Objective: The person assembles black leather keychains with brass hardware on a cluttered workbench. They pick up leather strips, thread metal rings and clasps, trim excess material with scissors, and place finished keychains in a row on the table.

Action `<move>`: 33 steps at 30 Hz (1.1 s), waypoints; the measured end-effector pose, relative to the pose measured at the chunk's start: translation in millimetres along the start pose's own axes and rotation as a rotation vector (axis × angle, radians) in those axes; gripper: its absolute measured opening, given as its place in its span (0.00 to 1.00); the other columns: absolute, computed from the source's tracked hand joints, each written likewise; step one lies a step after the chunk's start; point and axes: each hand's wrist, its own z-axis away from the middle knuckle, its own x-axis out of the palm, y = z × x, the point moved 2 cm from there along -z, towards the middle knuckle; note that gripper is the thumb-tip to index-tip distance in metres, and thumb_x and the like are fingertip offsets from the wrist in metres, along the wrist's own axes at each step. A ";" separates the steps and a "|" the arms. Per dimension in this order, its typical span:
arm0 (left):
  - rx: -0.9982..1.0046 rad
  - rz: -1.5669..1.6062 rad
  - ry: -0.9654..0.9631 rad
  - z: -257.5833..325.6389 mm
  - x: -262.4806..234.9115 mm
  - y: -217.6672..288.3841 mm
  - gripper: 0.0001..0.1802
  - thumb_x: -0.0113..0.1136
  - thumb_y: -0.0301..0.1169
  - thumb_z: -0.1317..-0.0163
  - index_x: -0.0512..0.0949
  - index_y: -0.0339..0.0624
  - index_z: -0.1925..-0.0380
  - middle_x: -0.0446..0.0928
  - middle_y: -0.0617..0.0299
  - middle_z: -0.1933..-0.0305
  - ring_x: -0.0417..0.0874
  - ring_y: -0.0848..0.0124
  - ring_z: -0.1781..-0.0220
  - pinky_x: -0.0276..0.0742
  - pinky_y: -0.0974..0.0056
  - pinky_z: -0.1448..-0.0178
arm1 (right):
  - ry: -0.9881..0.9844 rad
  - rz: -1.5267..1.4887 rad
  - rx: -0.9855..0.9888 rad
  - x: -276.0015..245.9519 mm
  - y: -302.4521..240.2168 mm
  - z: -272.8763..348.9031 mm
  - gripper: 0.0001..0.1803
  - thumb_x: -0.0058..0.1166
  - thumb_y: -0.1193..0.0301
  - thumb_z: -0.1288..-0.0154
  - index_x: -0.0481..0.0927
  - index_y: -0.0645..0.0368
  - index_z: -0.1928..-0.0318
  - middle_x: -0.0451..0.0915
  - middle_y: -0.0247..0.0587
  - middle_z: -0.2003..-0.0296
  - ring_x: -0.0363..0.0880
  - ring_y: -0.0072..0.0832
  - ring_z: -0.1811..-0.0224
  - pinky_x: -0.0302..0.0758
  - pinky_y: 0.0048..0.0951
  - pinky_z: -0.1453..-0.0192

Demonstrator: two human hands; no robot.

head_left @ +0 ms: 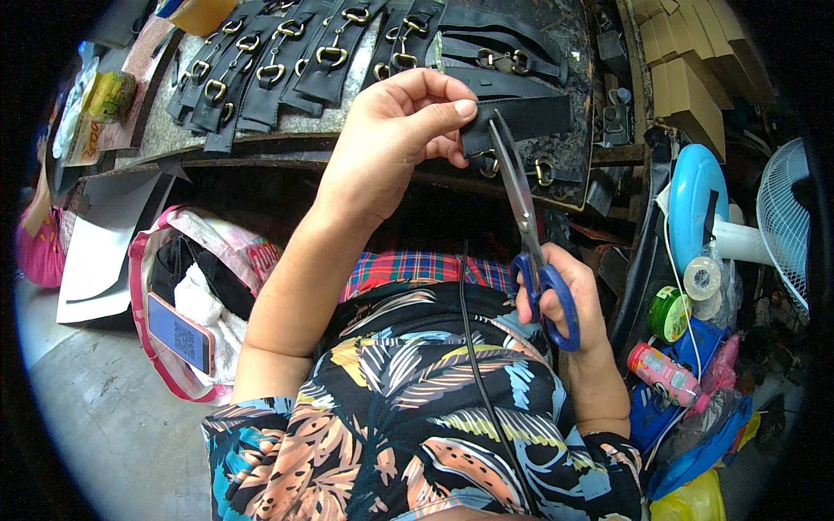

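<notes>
My left hand (395, 135) pinches the end of a black strap (534, 117) between thumb and fingers, just above the front edge of the work table. Scissors (524, 208) with blue handles are in my right hand (569, 291), its fingers through the loops. Their blades point up and away from me, with the tips beside the held strap end; whether they touch it I cannot tell. Gold-coloured metal rings (543, 172) show on the table beneath the blades. Further black straps with gold-coloured metal bits (504, 61) lie beyond my left fingers.
Several black straps with metal bits (274, 74) lie in rows on the table's left. A pink-edged bag (143, 295) holding a phone (181, 333) and white cloth stands at left. Cardboard boxes (686, 100), a fan (786, 217) and a pink bottle (667, 376) are at right.
</notes>
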 end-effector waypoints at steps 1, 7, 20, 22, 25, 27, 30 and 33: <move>0.015 -0.042 0.014 0.4 0.3 -0.7 0.08 0.67 0.26 0.32 0.82 0.36 0.56 0.82 0.65 0.63 0.82 0.81 0.69 0.84 0.73 0.63 | 0.040 0.076 0.013 -0.4 -1.1 0.8 0.27 0.75 0.58 0.39 0.76 0.64 0.54 0.81 0.35 0.70 0.80 0.18 0.71 0.75 0.18 0.67; 0.101 -0.093 0.088 1.6 -0.6 -1.2 0.07 0.66 0.25 0.32 0.81 0.36 0.56 0.82 0.65 0.63 0.81 0.81 0.70 0.84 0.73 0.63 | 0.130 0.423 0.053 0.6 -7.3 7.3 0.21 0.74 0.70 0.39 0.77 0.66 0.53 0.80 0.33 0.70 0.80 0.16 0.70 0.77 0.20 0.66; 0.046 0.010 0.016 4.9 -0.4 -0.5 0.13 0.66 0.24 0.32 0.78 0.35 0.50 0.83 0.61 0.59 0.87 0.73 0.61 0.90 0.66 0.58 | 0.030 0.011 0.012 -1.0 -10.9 8.6 0.43 0.69 0.34 0.44 0.76 0.66 0.54 0.80 0.34 0.74 0.79 0.18 0.75 0.72 0.16 0.69; 0.017 0.058 -0.013 4.2 -0.2 0.0 0.17 0.66 0.22 0.34 0.76 0.34 0.46 0.83 0.60 0.58 0.88 0.71 0.60 0.91 0.65 0.57 | -0.025 -0.133 -0.030 -3.3 -10.6 8.9 0.39 0.73 0.43 0.41 0.75 0.66 0.51 0.81 0.35 0.70 0.80 0.18 0.71 0.75 0.18 0.66; 0.012 0.090 -0.046 5.0 5.3 1.2 0.25 0.67 0.20 0.36 0.72 0.33 0.40 0.84 0.58 0.58 0.88 0.70 0.61 0.91 0.65 0.57 | 0.044 -0.102 -0.133 -2.9 -10.3 6.0 0.40 0.74 0.41 0.43 0.74 0.65 0.50 0.81 0.36 0.71 0.79 0.18 0.71 0.73 0.17 0.65; -0.011 0.094 -0.094 8.2 14.0 0.9 0.29 0.68 0.20 0.38 0.70 0.32 0.37 0.84 0.58 0.58 0.88 0.71 0.62 0.90 0.66 0.57 | 0.133 -0.133 -0.200 -1.0 -13.0 -0.9 0.41 0.78 0.46 0.46 0.71 0.60 0.46 0.83 0.39 0.66 0.77 0.17 0.69 0.72 0.17 0.64; -0.018 0.060 -0.122 17.1 30.0 -1.2 0.28 0.71 0.20 0.39 0.72 0.32 0.39 0.84 0.61 0.60 0.85 0.76 0.61 0.80 0.72 0.60 | 0.337 -0.024 -0.414 2.0 -27.1 -12.8 0.38 0.83 0.58 0.49 0.71 0.59 0.47 0.83 0.39 0.60 0.78 0.18 0.63 0.75 0.20 0.57; 0.000 0.008 -0.111 25.4 43.4 -5.5 0.26 0.71 0.23 0.37 0.74 0.34 0.40 0.84 0.64 0.60 0.83 0.78 0.58 0.77 0.74 0.55 | 0.461 -0.007 -0.515 6.5 -41.0 -26.2 0.29 0.77 0.72 0.47 0.72 0.59 0.49 0.82 0.37 0.61 0.79 0.20 0.63 0.76 0.22 0.57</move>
